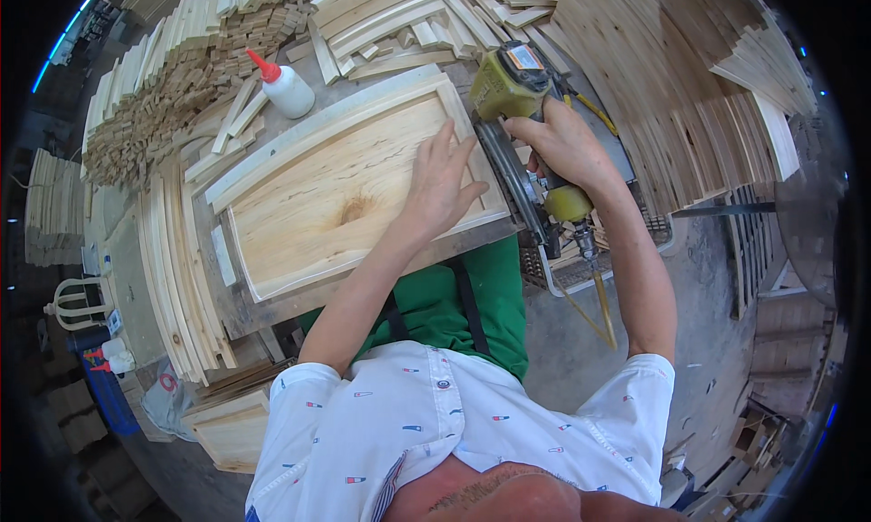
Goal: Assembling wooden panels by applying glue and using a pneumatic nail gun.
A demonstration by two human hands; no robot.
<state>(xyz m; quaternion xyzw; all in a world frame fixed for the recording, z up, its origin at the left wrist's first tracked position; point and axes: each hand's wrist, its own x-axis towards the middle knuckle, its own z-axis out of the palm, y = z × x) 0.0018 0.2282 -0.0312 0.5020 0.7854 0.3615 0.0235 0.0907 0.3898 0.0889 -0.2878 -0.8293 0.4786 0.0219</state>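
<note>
A shallow wooden tray-like panel, a pale knotty board with raised edge strips, lies on the workbench before me. My left hand rests on its right end, fingers spread against the inner side of the end strip. My right hand is wrapped round the handle of an olive-green pneumatic nail gun. The nail gun's long dark magazine runs beside the panel's right edge. An air hose hangs from its metal fitting. White glue shows along the panel's left and near edges.
A white glue bottle with a red nozzle stands behind the panel. Small wood blocks are piled at the far left, long strips lie at the left. Stacked boards rise at the right, above a crate.
</note>
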